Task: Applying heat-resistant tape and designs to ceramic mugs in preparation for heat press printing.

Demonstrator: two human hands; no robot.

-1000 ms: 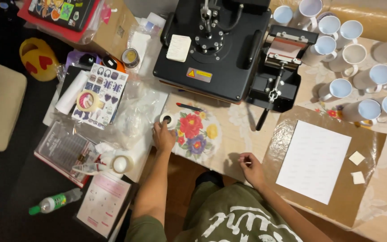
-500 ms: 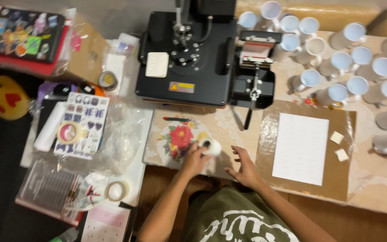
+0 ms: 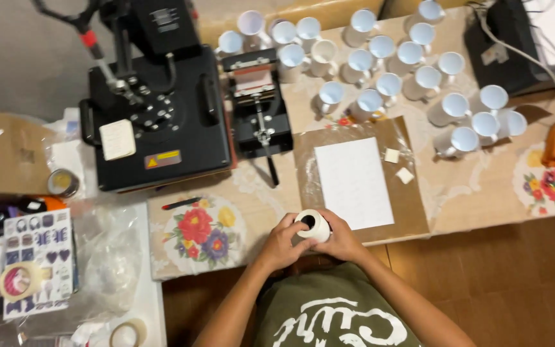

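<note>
Holding a white mug (image 3: 313, 225) between my left hand (image 3: 285, 240) and right hand (image 3: 342, 239) at the near table (image 3: 470, 186) edge, I see wooden floor (image 3: 515, 283) right, heat press (image 3: 155, 122) far left.

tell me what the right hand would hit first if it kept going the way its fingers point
The right hand points left, fingers wrapped on the white mug. Past that it would likely meet the left hand, gripping the mug's other side.

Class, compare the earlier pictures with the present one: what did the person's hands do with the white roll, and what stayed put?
The left hand carried the white roll from the floral mat toward the body; the right hand joined, so both now hold it. The heat press, mugs and white sheet stayed put.
</note>
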